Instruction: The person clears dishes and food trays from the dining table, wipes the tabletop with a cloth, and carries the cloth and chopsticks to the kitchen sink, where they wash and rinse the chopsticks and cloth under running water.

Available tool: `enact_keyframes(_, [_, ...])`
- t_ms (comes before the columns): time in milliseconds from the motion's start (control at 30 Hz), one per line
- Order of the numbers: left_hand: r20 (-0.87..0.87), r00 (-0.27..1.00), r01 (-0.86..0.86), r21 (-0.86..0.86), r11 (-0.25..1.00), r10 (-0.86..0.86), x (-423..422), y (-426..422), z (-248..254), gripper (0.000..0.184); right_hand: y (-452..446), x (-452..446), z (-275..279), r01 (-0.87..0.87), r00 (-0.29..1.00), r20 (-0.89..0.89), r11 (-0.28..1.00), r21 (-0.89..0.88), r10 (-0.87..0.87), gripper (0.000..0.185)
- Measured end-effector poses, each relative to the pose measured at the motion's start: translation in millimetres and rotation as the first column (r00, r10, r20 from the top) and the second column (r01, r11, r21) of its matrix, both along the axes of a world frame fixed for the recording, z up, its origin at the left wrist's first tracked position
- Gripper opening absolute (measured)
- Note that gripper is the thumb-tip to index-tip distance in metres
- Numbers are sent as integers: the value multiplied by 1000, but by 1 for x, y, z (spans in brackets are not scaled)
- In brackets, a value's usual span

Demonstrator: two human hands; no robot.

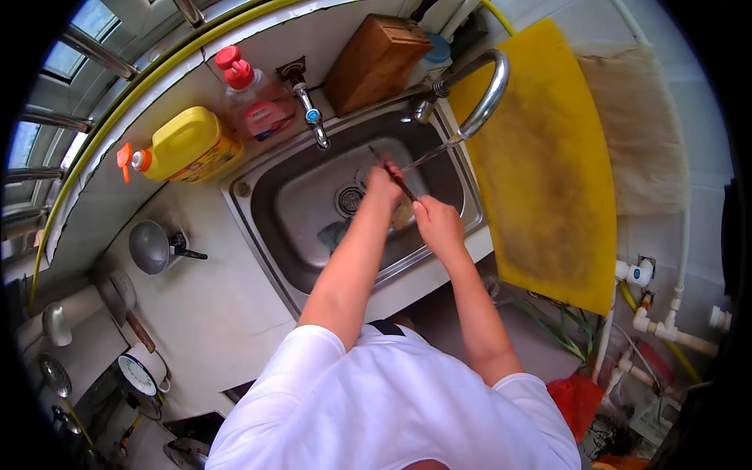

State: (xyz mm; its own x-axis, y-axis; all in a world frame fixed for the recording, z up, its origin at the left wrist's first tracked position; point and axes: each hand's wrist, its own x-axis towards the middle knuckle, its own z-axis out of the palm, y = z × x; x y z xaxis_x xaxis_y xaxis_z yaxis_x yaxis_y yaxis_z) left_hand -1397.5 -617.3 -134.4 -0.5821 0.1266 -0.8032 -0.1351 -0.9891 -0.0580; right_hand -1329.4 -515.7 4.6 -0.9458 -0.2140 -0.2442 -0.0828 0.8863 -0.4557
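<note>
Over the steel sink (270, 235), my right hand (439, 223) is closed around one end of thin, dark brown chopsticks (406, 189); blur hides their exact number. My left hand (383, 182) wraps the middle of them, its fingers smeared by motion. The far tips stick out beyond the left hand, towards the back of the sink. A stream of water (429, 157) runs from the curved faucet (499, 82) and reaches the left hand. Below the hands, a grey-green cloth (333, 233) lies near the drain (348, 200), and a yellowish sponge-like piece (403, 215) is partly covered.
A yellow detergent jug (188, 145), a red-topped pump bottle (262, 106), a small tap (314, 117) and a wooden knife block (376, 59) line the back. A small pan (150, 247) sits left on the counter. A yellow board (548, 172) stands right of the sink.
</note>
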Motion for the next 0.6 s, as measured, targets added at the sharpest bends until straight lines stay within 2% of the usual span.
enact_keyframes(67, [58, 979, 195, -11, 981, -194, 7, 22, 21, 22, -2, -7, -16, -2, 999, -32, 1000, 18, 3, 27])
enact_keyframes(100, [54, 980, 192, -12, 981, -191, 4, 19, 21, 22, -3, -13, -19, 36, 999, -2, 999, 31, -36, 27])
enact_keyframes(167, [176, 977, 125, -26, 992, -119, 6, 11, 20, 23, -3, -19, -22, 74, 997, 34, 996, 51, -75, 27])
enact_keyframes(200, [218, 967, 117, 62, 991, -127, 4, 0, 15, 23, -6, -18, -13, 14, 994, 110, 996, 83, -23, 26])
enact_keyframes(233, [233, 965, 115, 33, 993, -120, 2, -8, 2, 24, -9, -20, -6, -50, 983, 180, 993, 108, 30, 26])
enact_keyframes(267, [244, 964, 111, 3, 994, -109, -2, -17, -10, 25, -11, -22, -1, -53, 984, 177, 993, 107, 33, 26])
enact_keyframes(333, [267, 960, 82, 14, 997, -82, -10, -35, -5, 26, -11, -18, 9, -65, 957, 288, 994, 92, 36, 25])
enact_keyframes(367, [291, 955, 53, 25, 998, -58, -12, -43, -1, 26, -10, -14, 11, -66, 956, 290, 994, 92, 36, 25])
enact_keyframes(400, [291, 955, 52, 28, 998, -58, -13, -51, -7, 26, -6, -11, 14, -48, 953, 302, 997, 60, 28, 26])
enact_keyframes(500, [130, 988, -61, -140, 988, 80, -6, -60, -20, 26, 0, -12, 12, -17, 945, 328, 999, 42, 2, 27])
enact_keyframes(600, [117, 981, -131, -210, 969, 158, 8, -51, -14, 28, -8, -23, 11, -2, 954, 298, 997, 74, -20, 25])
